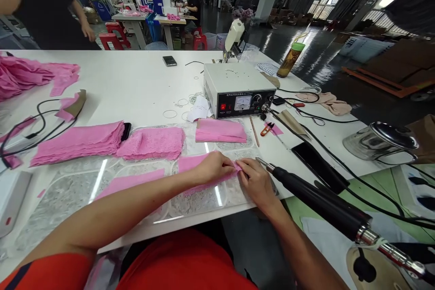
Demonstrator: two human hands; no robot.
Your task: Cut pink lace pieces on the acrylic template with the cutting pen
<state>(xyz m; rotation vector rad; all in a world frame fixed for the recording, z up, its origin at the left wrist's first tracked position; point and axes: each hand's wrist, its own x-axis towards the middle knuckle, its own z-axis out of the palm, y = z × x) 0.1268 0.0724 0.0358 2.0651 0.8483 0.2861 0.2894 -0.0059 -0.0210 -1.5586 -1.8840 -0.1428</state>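
Observation:
My left hand [214,167] and my right hand [255,181] meet over a pink fabric piece [190,163] lying on a clear plastic sheet [71,195] at the table's near edge. Both hands pinch the fabric's right end, fingers pressed together. A black handheld tool with a metal tip [306,190] lies just right of my right hand, its tip close to my fingers. Another pink piece [131,183] lies to the left on the sheet. Stacks of pink fabric [78,142] [152,142] [220,130] sit behind.
A white control box with a gauge [238,90] stands behind the stacks, cables running right. Small orange snips [267,129], a pencil [254,131], a black phone [314,158], a bottle [289,60] and a metal lid [390,138] lie to the right. Another person [47,4] stands far left.

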